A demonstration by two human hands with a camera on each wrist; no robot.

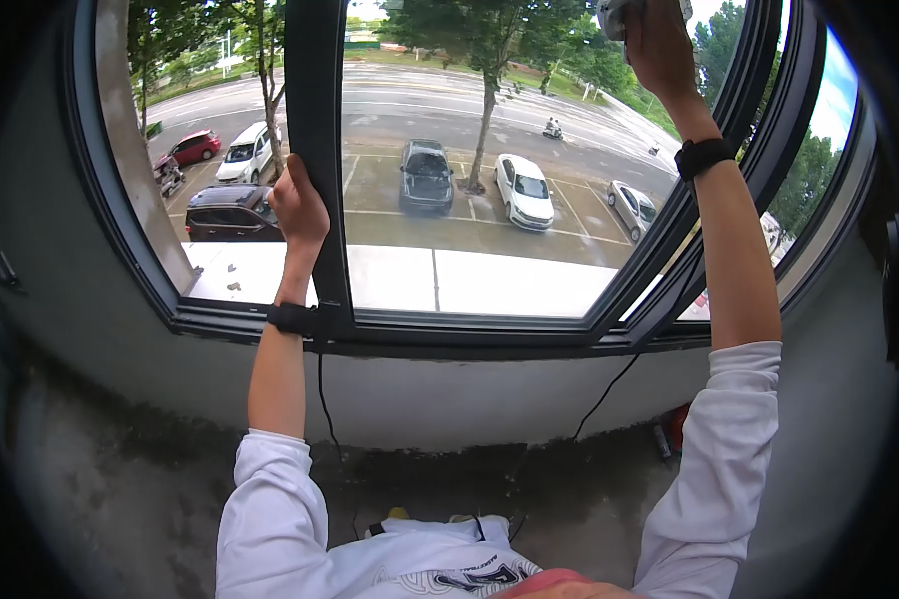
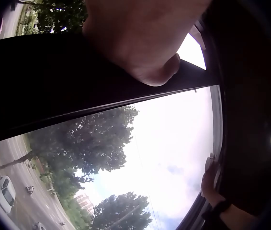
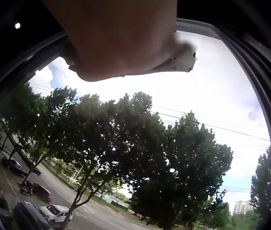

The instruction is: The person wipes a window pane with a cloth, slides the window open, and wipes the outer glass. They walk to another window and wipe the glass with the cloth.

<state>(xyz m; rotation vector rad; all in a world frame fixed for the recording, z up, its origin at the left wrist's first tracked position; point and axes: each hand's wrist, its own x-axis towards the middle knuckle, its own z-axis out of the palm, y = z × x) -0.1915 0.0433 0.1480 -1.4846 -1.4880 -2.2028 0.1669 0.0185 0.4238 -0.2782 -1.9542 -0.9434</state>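
Note:
A dark upright window bar (image 1: 315,110) stands in front of me, and my left hand (image 1: 300,210) grips it at mid-height. From the left wrist view, that hand (image 2: 145,38) lies across the bar with a fingertip showing at its edge. High at the upper right of the pane, my right hand (image 1: 659,60) holds a whitish cloth (image 1: 612,18) against the window glass (image 1: 569,250). The cloth (image 3: 187,60) sticks out beyond the hand in the right wrist view, where the fingers are mostly hidden.
The dark lower window frame (image 1: 469,334) runs along the wall. Black cables (image 1: 609,394) hang beneath it on both sides. Outside lie a white ledge (image 1: 390,275), parked cars (image 1: 524,190), trees and a road. A red object (image 1: 677,427) stands low at the right.

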